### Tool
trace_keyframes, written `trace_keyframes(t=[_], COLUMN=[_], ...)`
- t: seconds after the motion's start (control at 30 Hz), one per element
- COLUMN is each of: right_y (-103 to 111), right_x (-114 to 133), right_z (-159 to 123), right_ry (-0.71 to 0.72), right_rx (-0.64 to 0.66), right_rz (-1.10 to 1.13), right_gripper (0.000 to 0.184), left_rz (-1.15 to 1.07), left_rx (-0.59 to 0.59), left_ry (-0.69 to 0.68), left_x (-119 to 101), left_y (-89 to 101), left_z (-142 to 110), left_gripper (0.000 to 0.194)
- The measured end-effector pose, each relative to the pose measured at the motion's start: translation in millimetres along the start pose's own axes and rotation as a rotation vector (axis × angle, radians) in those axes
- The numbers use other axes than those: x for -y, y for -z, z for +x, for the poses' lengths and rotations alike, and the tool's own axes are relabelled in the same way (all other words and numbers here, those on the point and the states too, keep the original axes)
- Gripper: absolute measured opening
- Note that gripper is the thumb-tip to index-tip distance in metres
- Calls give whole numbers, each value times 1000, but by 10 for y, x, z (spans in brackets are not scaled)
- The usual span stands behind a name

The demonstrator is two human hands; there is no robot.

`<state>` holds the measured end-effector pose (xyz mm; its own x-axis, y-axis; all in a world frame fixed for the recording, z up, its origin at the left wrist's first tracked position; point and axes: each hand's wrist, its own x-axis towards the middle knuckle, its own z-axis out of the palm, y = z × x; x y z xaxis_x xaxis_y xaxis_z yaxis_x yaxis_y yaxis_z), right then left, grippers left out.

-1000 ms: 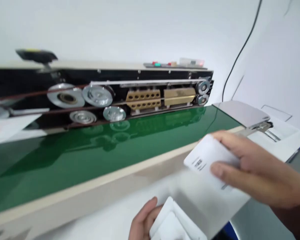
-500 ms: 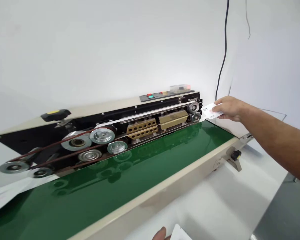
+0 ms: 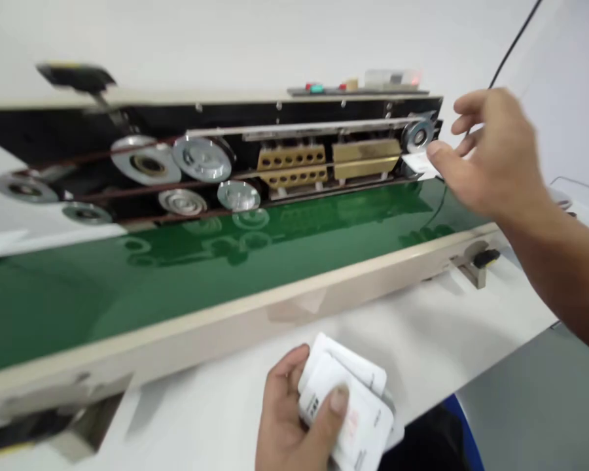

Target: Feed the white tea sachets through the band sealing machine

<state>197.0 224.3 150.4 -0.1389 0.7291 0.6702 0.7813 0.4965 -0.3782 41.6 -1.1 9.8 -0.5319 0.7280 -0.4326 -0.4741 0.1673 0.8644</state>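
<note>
My left hand point(image 3: 304, 418) is closed around several white sachets point(image 3: 358, 418) with small dark and pinkish print, its thumb pressed on the top one. My right hand point(image 3: 491, 150) is raised by the right end of a band sealer point(image 3: 368, 111), thumb and fingers apart. Just beyond its thumb, a single white sachet point(image 3: 419, 165) sits by the end rollers, partly hidden by the hand. The sealer has metal pulleys point(image 3: 203, 159) and brass-coloured blocks point(image 3: 366, 159). Below it runs a glossy green conveyor belt point(image 3: 216, 288).
At the belt's left end lie white sheets or bags point(image 3: 44, 242), blurred. A black knob point(image 3: 485, 258) juts from the conveyor's front at right, and a blurred dark one point(image 3: 24, 432) at lower left. A black cable point(image 3: 515, 42) runs down the wall.
My right hand has opened and come off the sachet, which stays at the rollers. My left hand with the sachets has come fully into view as the camera shifted downward.
</note>
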Motion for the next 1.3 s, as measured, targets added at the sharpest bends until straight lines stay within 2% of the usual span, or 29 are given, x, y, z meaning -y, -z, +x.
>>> trace_keyframes(t=[0.1, 0.17, 0.23, 0.3, 0.4, 0.47, 0.6, 0.73, 0.87, 0.97, 1.13, 1.3], right_y=[112, 81, -48, -215, -379, -401, -376, -426, -485, -493, -485, -490], right_x=[358, 517, 598, 626, 630, 628, 632, 673, 774, 853, 888, 852], right_z=[-770, -1246, -1591, -1783, -1872, -1878, -1902, -1949, -1973, -1955, -1914, -1945], right_ry=[347, 487, 485, 394, 276, 207, -9, -142, -161, -171, -118, -54], right_rx=[205, 441, 620, 698, 712, 725, 721, 605, 443, 420, 476, 438], right_rz=[113, 299, 418, 458, 472, 508, 619, 744, 869, 923, 933, 858], right_gripper=[29, 45, 62, 71, 68, 60, 44, 29, 14, 6, 9, 18], left_rz=[-94, -128, -115, -80, -160, -258, -370, -503, -577, -580, -517, -528], left_rx=[60, 83, 86, 68, 44, 101, 178, 221, 208, 263, 437, 498], left_ry=[-20, -84, -124, -141, -184, -192, -60, 65, 121, 160, 334, 349], left_x=[-3, 23, 48, 68, 88, 85, 18, -64, -97, -113, -154, -135], left_y=[22, 50, 69, 77, 86, 94, 100, 97, 115, 147, 220, 230], left_z=[29, 52, 65, 71, 86, 97, 81, 41, 30, 28, 8, 1], left_gripper=[50, 45, 41, 37, 28, 26, 41, 29, 21, 19, 48, 58])
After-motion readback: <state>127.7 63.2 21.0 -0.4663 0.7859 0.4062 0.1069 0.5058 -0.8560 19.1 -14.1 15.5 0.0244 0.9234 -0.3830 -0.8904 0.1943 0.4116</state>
